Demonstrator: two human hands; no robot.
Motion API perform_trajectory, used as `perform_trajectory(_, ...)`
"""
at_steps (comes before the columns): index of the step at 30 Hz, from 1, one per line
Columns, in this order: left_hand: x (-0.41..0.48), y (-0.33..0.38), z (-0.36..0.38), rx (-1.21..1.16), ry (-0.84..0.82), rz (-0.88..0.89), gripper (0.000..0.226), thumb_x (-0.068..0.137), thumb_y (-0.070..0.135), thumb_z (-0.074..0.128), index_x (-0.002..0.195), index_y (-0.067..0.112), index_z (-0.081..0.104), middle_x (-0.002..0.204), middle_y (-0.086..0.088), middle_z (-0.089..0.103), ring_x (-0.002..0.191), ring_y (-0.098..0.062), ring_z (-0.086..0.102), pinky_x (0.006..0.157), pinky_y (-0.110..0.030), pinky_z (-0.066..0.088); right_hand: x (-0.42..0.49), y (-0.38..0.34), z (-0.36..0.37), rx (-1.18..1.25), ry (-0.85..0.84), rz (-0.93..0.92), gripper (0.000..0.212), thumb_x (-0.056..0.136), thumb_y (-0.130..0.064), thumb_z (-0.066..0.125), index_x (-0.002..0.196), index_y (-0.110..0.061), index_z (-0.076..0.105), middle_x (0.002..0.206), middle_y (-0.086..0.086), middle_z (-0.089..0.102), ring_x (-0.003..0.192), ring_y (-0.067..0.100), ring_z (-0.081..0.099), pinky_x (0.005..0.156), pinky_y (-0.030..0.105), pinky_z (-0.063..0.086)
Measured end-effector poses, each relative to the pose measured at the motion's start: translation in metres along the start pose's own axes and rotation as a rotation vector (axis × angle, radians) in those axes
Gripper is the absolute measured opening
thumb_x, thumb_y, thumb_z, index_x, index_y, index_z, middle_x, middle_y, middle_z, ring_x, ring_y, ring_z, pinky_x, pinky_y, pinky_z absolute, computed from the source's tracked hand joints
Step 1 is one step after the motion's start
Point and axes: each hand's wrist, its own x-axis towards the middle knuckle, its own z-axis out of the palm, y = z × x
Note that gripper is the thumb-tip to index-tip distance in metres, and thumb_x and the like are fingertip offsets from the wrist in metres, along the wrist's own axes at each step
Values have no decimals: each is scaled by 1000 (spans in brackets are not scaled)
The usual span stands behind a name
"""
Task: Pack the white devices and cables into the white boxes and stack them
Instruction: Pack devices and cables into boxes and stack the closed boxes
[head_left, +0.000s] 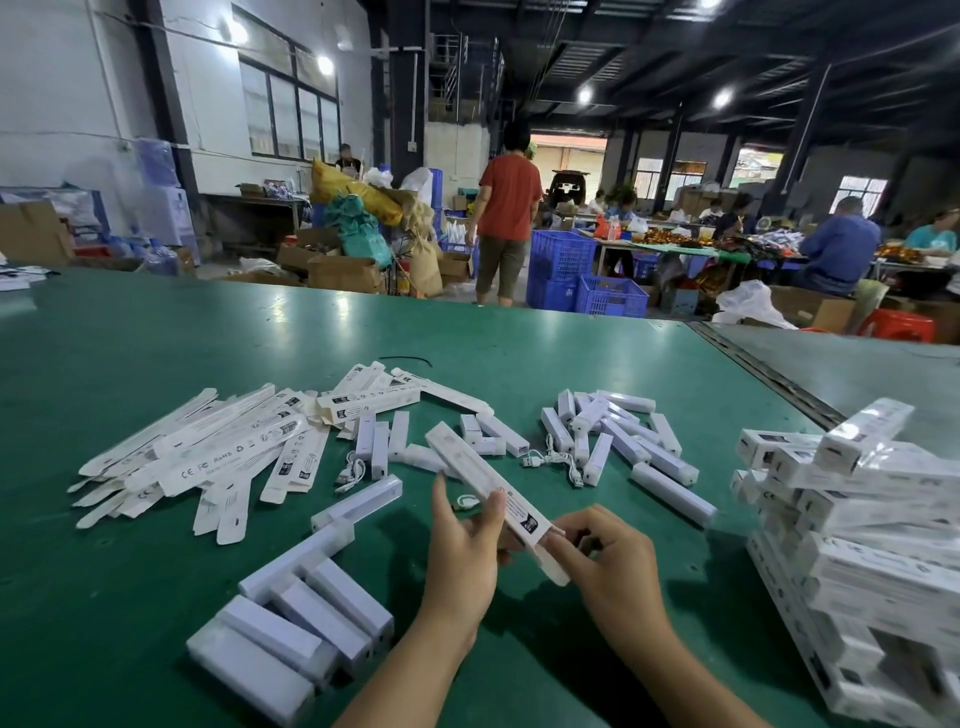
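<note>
Both hands are on one long white box (491, 486) just near of centre: left hand (462, 545) grips its middle, right hand (610, 566) pinches the near end. Looks like flap-closing; next, tuck it and add it to the stack (857, 525) on the right. Roughly three loose cables (553, 460), seven-ish devices (311, 608) near left, flat boxes (218, 452) too jumbled to count.

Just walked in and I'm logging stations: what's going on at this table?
A person is packing at the green table. The left hand grips a long white box by its middle while the right hand pinches its near end. Flat boxes lie left, loose devices and cables lie centre, and closed boxes are stacked right.
</note>
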Motion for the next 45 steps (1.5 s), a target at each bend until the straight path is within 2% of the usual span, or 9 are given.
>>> perform_trajectory(2,-2,-3,-1,102,-109,74,57,95,39,56,140,54,24,88,2,77,79,-15,74,69,-28,57,1,2,1,39,39,47,27,75,-7,82,64,-27,69,66,-11,65,54,4,54,52,13,39)
perform_trajectory(7,-6,-6,-2,332,-306,127,46,95,36,62,138,45,50,128,11,66,109,2,63,106,-28,46,3,7,-3,181,102,115,23,76,-11,82,65,-18,63,57,-6,61,50,3,48,50,18,41)
perform_trajectory(14,-8,3,-10,320,-294,186,47,81,56,67,125,43,59,99,16,73,91,0,67,82,-16,52,0,0,-19,-41,-7,-374,8,93,-18,66,90,-12,69,94,-10,70,85,5,67,71,28,55)
perform_trajectory(17,-8,5,-12,328,-217,223,43,79,62,59,117,41,60,73,9,70,58,-2,56,58,-17,45,0,0,-26,-71,-125,-481,28,84,-10,59,110,-9,71,128,-4,64,116,8,62,91,29,53)
perform_trajectory(20,-6,3,-13,305,-197,222,39,76,62,58,111,44,62,79,-1,73,64,-17,65,61,-35,52,-1,-1,-26,-105,-252,-571,51,75,-5,72,125,-11,65,140,-1,56,127,11,55,103,27,46)
perform_trajectory(22,-2,2,-15,267,-208,196,35,78,59,63,110,44,64,87,-7,73,78,-31,68,72,-45,54,0,0,-24,-116,-233,-596,54,74,-2,77,126,-13,65,140,1,56,125,9,57,102,25,46)
perform_trajectory(26,-1,2,-17,243,-266,156,33,87,55,66,116,39,66,98,7,75,84,-8,71,74,-22,54,0,-7,-21,-110,-89,-611,18,91,-14,67,107,-14,75,119,-1,67,107,3,65,90,22,53)
perform_trajectory(31,-3,2,-15,246,-275,141,47,78,72,64,114,42,67,97,5,76,85,-14,73,76,-26,57,-1,-8,-15,-146,23,-539,19,81,-8,75,100,-8,74,95,-6,71,85,-1,67,74,24,57)
perform_trajectory(45,2,-4,-14,160,-198,105,34,80,43,72,112,30,70,84,-2,77,79,-13,72,70,-30,59,-1,-2,-14,-114,-10,-516,11,76,4,78,81,-5,75,93,-2,71,80,5,69,69,25,58)
